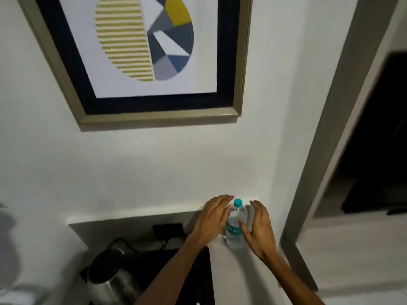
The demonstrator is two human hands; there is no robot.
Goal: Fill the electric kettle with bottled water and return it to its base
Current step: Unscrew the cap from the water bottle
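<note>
Nearest, low at left, a steel electric kettle [114,280] with a black lid, sitting in a dark recess [198,271], black cord [141,245] trailing back to a wall socket [168,231]. Right of the recess, a white ledge [220,271] carrying an upright clear water bottle [235,227], teal cap on. Behind, a white wall with a framed abstract print [143,56]; dark doorway [374,139] at right. Left hand [212,219] open, fingers spread, beside or against the bottle; right hand [259,230] open, thumb touching the label; neither closed around it.
</note>
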